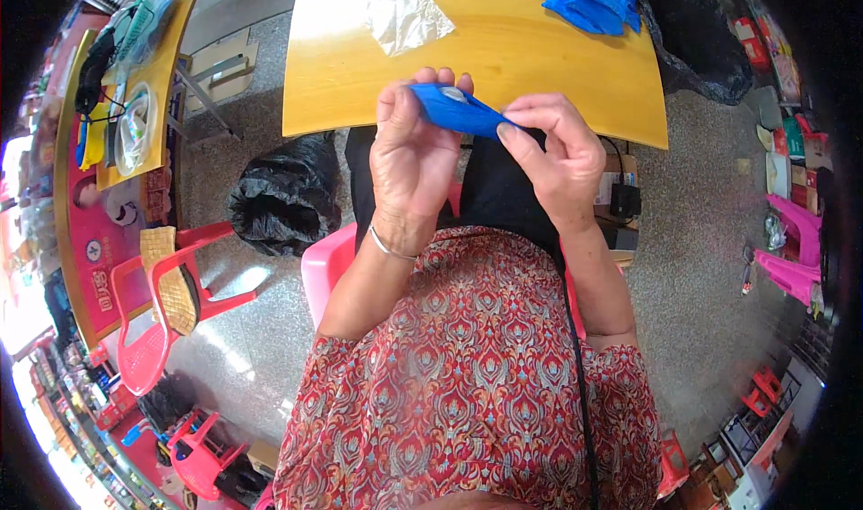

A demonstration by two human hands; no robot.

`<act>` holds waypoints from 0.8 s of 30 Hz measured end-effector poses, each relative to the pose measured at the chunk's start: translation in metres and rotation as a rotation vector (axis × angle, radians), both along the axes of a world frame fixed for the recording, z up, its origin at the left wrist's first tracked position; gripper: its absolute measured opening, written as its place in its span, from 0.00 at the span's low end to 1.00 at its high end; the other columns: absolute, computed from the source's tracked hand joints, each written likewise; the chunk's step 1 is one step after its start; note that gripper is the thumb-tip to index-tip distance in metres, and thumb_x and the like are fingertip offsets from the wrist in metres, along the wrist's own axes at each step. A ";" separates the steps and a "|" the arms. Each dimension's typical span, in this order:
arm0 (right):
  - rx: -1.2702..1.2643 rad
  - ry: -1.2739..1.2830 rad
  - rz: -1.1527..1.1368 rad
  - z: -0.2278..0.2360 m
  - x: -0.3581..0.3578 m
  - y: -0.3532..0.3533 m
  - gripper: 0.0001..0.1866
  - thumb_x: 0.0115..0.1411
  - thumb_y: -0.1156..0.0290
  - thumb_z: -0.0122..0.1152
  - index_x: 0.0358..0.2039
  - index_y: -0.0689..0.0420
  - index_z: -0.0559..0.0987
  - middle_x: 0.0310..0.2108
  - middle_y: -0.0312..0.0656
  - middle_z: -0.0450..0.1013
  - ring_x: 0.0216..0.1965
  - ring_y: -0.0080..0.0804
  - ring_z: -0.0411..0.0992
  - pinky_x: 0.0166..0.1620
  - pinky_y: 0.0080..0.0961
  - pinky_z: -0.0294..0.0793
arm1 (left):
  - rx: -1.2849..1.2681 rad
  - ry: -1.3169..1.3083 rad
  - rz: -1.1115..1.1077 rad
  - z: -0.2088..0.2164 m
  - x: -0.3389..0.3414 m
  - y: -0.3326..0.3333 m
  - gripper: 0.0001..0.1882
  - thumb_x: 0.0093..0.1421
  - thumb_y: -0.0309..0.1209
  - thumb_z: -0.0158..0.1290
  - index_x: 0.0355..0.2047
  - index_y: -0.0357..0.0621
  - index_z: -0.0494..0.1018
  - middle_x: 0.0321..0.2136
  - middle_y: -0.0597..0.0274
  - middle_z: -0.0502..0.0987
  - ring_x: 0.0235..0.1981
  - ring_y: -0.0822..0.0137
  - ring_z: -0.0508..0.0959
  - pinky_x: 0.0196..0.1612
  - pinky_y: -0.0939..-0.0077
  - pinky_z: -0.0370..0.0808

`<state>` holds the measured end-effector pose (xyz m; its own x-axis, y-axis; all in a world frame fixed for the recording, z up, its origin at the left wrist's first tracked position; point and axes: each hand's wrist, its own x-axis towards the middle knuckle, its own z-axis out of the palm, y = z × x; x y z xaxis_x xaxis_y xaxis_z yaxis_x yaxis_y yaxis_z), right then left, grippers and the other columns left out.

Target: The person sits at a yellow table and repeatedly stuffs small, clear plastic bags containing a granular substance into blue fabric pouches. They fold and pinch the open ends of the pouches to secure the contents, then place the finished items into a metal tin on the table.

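Just over the near edge of the yellow table [337, 88], a folded piece of thin blue material [467, 117] is stretched between my two hands. My left hand [412, 155], palm up, clasps its left end between thumb and fingers. A small pale patch [453, 94] shows on its upper side; I cannot make out what that is. With thumb and fingertips, my right hand [562, 159] pinches the narrow right end. Farther back on the table lie a crumpled clear plastic sheet or bag [409, 16] and, to the right, a crumpled blue heap [586, 2] of similar material.
A large black plastic bag [697, 34] hangs beside the table's right edge. Another black bag [288, 195] stands open on the floor at left. Near it is a red plastic chair [144, 353]. A side table [162, 70] holds bags and a clear container. Pink stools [791, 240] stand far right.
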<state>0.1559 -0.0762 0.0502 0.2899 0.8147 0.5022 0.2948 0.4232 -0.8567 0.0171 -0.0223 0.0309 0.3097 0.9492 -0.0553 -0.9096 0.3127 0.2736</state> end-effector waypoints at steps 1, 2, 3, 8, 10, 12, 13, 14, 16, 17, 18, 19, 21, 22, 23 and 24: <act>0.010 -0.044 0.001 0.003 -0.001 -0.002 0.06 0.48 0.82 0.63 0.28 0.60 0.77 0.31 0.43 0.75 0.34 0.33 0.74 0.39 0.24 0.72 | -0.002 -0.005 0.000 0.000 0.000 0.000 0.10 0.59 0.32 0.54 0.40 0.49 0.68 0.44 0.58 0.75 0.50 0.58 0.72 0.60 0.49 0.63; 0.021 -0.088 0.002 0.007 -0.003 -0.003 0.06 0.49 0.82 0.63 0.28 0.61 0.77 0.31 0.44 0.75 0.34 0.34 0.74 0.40 0.24 0.72 | 0.005 -0.017 0.005 0.001 0.000 -0.001 0.08 0.60 0.33 0.54 0.39 0.49 0.69 0.43 0.58 0.75 0.50 0.57 0.72 0.60 0.49 0.63; 0.032 -0.133 0.003 0.010 -0.003 -0.003 0.06 0.49 0.82 0.63 0.28 0.61 0.77 0.32 0.44 0.75 0.34 0.34 0.74 0.40 0.24 0.72 | 0.030 -0.031 -0.010 0.003 -0.001 -0.002 0.08 0.60 0.33 0.53 0.39 0.48 0.70 0.44 0.58 0.75 0.51 0.57 0.71 0.61 0.49 0.62; 0.054 -0.465 0.062 0.020 -0.008 0.001 0.19 0.45 0.74 0.69 0.40 0.56 0.75 0.43 0.45 0.70 0.42 0.43 0.70 0.43 0.32 0.71 | 0.027 -0.014 -0.062 0.006 0.000 -0.007 0.08 0.62 0.34 0.50 0.39 0.47 0.74 0.48 0.56 0.73 0.56 0.56 0.67 0.63 0.54 0.58; 0.042 -0.439 0.041 0.014 -0.009 0.004 0.19 0.45 0.73 0.69 0.40 0.56 0.76 0.41 0.44 0.70 0.41 0.42 0.70 0.43 0.32 0.71 | 0.062 0.000 -0.059 0.003 -0.001 -0.008 0.10 0.63 0.34 0.49 0.43 0.47 0.72 0.51 0.54 0.71 0.59 0.55 0.64 0.64 0.56 0.57; 0.023 -0.406 0.036 0.013 -0.009 0.006 0.18 0.45 0.73 0.69 0.38 0.56 0.77 0.39 0.43 0.70 0.40 0.41 0.70 0.42 0.32 0.71 | 0.070 0.021 -0.048 0.005 -0.001 -0.008 0.13 0.63 0.34 0.50 0.47 0.48 0.70 0.53 0.53 0.69 0.59 0.55 0.63 0.63 0.56 0.57; 0.021 -0.397 0.051 0.013 -0.009 0.006 0.16 0.45 0.73 0.69 0.37 0.56 0.77 0.39 0.43 0.70 0.40 0.41 0.70 0.42 0.32 0.71 | 0.063 0.037 -0.039 0.010 0.000 -0.009 0.15 0.62 0.34 0.51 0.49 0.48 0.68 0.53 0.52 0.69 0.59 0.55 0.64 0.63 0.56 0.58; 0.020 -0.388 0.067 0.013 -0.009 0.007 0.15 0.46 0.73 0.68 0.36 0.57 0.77 0.39 0.43 0.69 0.40 0.41 0.70 0.42 0.32 0.72 | 0.056 0.052 -0.031 0.012 0.001 -0.010 0.18 0.61 0.34 0.53 0.51 0.48 0.66 0.53 0.52 0.69 0.58 0.55 0.64 0.62 0.55 0.58; 0.022 -0.376 0.089 0.011 -0.008 0.009 0.13 0.46 0.73 0.68 0.34 0.57 0.78 0.39 0.42 0.69 0.40 0.41 0.70 0.42 0.31 0.71 | 0.066 0.079 -0.130 0.012 0.002 -0.014 0.22 0.61 0.35 0.53 0.55 0.47 0.63 0.54 0.51 0.67 0.59 0.55 0.63 0.63 0.57 0.57; 0.025 -0.373 0.097 0.009 -0.005 0.011 0.12 0.47 0.73 0.68 0.34 0.57 0.78 0.39 0.42 0.69 0.40 0.40 0.70 0.42 0.31 0.71 | 0.071 0.092 -0.179 0.012 0.002 -0.017 0.24 0.61 0.35 0.53 0.56 0.46 0.62 0.55 0.50 0.66 0.59 0.56 0.63 0.63 0.57 0.56; 0.027 -0.370 0.104 0.007 -0.004 0.012 0.12 0.47 0.72 0.68 0.33 0.58 0.78 0.39 0.42 0.69 0.40 0.40 0.70 0.42 0.31 0.71 | 0.078 0.123 -0.217 0.013 0.001 -0.020 0.24 0.60 0.35 0.53 0.56 0.43 0.63 0.56 0.50 0.66 0.59 0.57 0.63 0.63 0.59 0.57; 0.023 -0.408 0.103 0.007 -0.002 0.011 0.12 0.47 0.72 0.68 0.33 0.58 0.78 0.39 0.42 0.69 0.40 0.40 0.70 0.43 0.32 0.70 | 0.094 0.125 -0.218 0.011 0.000 -0.020 0.23 0.60 0.35 0.53 0.55 0.43 0.64 0.56 0.50 0.66 0.58 0.57 0.64 0.62 0.59 0.57; 0.014 -0.485 0.101 0.010 0.003 0.008 0.12 0.47 0.70 0.68 0.33 0.58 0.78 0.39 0.42 0.69 0.41 0.40 0.69 0.44 0.33 0.69 | 0.127 0.130 -0.220 0.007 -0.002 -0.015 0.22 0.61 0.34 0.53 0.53 0.43 0.66 0.55 0.49 0.66 0.57 0.57 0.65 0.62 0.59 0.58; -0.005 -0.488 0.114 0.012 0.003 0.006 0.12 0.47 0.69 0.68 0.33 0.58 0.78 0.40 0.41 0.68 0.41 0.40 0.69 0.45 0.33 0.69 | 0.173 0.158 -0.181 0.004 -0.003 -0.012 0.19 0.61 0.34 0.53 0.51 0.43 0.67 0.54 0.49 0.67 0.56 0.57 0.67 0.61 0.59 0.61; -0.024 -0.491 0.128 0.014 0.002 0.002 0.13 0.47 0.68 0.68 0.33 0.58 0.78 0.41 0.41 0.68 0.42 0.40 0.68 0.45 0.34 0.68 | 0.170 0.154 -0.181 0.004 -0.002 -0.013 0.19 0.61 0.34 0.52 0.52 0.42 0.67 0.54 0.50 0.67 0.56 0.57 0.67 0.60 0.60 0.61; -0.043 -0.493 0.142 0.016 0.002 0.000 0.14 0.47 0.67 0.68 0.33 0.57 0.79 0.41 0.41 0.68 0.42 0.40 0.68 0.46 0.35 0.67 | 0.167 0.150 -0.180 0.004 -0.001 -0.014 0.19 0.62 0.34 0.52 0.52 0.42 0.67 0.54 0.50 0.68 0.56 0.57 0.67 0.60 0.60 0.62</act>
